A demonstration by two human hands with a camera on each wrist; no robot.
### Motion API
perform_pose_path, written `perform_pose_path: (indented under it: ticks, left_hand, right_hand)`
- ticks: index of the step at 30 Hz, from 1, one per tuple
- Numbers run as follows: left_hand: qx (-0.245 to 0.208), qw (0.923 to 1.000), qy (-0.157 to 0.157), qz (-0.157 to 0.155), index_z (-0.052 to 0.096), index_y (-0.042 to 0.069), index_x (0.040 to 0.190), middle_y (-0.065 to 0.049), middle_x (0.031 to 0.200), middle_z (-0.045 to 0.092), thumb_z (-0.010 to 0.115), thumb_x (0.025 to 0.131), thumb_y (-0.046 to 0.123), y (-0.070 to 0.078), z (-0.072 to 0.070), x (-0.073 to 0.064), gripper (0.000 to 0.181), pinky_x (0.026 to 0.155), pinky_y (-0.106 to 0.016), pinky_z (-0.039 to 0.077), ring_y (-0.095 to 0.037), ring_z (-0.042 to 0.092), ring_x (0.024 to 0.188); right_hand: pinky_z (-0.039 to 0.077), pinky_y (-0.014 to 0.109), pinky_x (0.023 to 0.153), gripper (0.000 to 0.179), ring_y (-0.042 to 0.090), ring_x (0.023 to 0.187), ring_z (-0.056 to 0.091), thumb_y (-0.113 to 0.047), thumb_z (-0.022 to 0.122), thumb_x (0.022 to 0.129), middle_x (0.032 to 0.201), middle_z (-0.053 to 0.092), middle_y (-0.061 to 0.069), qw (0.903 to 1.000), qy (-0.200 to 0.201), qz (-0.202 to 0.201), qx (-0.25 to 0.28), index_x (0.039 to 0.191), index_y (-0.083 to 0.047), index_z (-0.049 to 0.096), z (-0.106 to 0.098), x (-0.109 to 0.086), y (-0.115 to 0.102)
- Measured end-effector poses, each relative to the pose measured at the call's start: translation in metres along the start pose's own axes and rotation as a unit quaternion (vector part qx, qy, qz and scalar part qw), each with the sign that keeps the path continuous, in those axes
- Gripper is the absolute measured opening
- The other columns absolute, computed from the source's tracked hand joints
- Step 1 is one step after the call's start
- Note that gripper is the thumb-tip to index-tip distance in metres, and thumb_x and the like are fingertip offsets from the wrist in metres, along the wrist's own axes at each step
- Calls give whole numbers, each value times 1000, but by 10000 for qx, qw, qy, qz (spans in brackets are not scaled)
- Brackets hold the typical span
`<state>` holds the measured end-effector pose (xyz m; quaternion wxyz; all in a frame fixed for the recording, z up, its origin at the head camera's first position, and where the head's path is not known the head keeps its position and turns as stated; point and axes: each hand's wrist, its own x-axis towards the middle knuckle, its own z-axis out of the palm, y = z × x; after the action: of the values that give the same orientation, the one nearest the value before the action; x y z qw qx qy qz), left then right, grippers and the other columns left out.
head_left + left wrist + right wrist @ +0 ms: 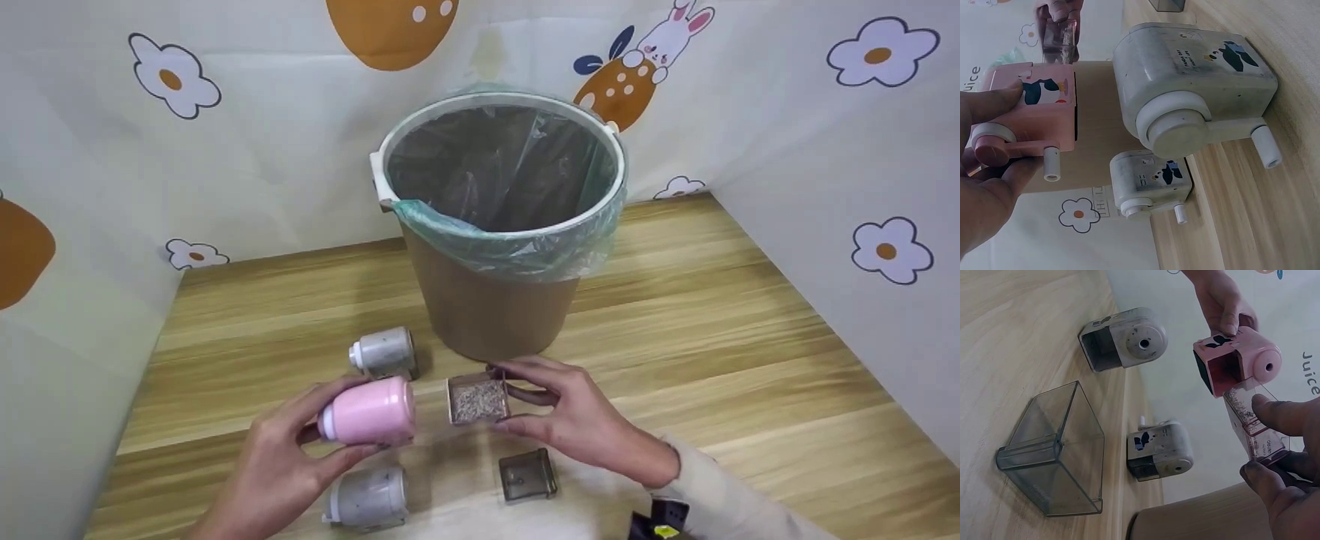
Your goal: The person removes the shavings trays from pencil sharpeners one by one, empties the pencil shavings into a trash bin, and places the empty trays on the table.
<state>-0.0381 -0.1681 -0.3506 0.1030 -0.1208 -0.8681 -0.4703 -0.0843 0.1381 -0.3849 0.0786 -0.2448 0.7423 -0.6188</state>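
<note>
My left hand (277, 454) grips a pink pencil sharpener (373, 411) with a crank, lifted above the table. Its drawer slot shows hollow in the right wrist view. Between thumb and fingers, my right hand (581, 416) holds a clear shavings drawer (1268, 445), with grey pencil shavings (480, 401) inside. In the right wrist view the drawer's end overlaps the pink sharpener's slot side. Below the hands lie a grey sharpener (370, 496) with a hollow slot and a smoky clear drawer (527, 476) on the table.
Behind the hands stands a brown bin (495, 307) with a white rim and a green plastic liner (525, 255). A second grey sharpener (386, 352) lies left of the bin's base. Printed sheeting (285, 150) rises at the back and both sides of the wooden table (720, 337).
</note>
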Motion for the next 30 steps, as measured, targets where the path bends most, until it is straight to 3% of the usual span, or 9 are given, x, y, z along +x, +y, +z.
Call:
perform_pose_path:
  ticks: [7,15,24,30]
  left_hand:
    - [-113,9998,-41,-179,70,18,121,0,114,73,93,64,8,-4,1,-2,63,80,-18,60,-2,67,94]
    - [-189,9998,84,-69,72,21,118,4,110,74,93,63,6,-8,3,-2,61,76,-18,60,-3,66,92]
    - [-294,9988,0,-388,71,19,119,-1,114,73,93,63,7,-12,4,-3,61,79,-18,60,-3,67,92]
    - [-401,9980,8,-486,70,13,120,-5,117,72,92,63,2,-18,5,-2,62,80,-18,60,-3,67,95]
  right_hand:
    - [53,27,100,62,33,123,62,-8,84,78,130,62,17,9996,84,-62,-258,135,2,60,-3,-2,2]
    - [52,27,100,66,33,123,62,-10,84,77,131,60,19,9995,131,-126,-271,135,4,58,-6,-5,4]
    - [52,26,101,66,32,121,63,-14,85,76,131,62,15,9980,287,-93,-556,136,-1,59,-10,-8,4]
    - [53,27,100,64,29,121,63,-8,85,75,130,62,17,9983,324,-186,-445,134,1,61,-11,-11,4]
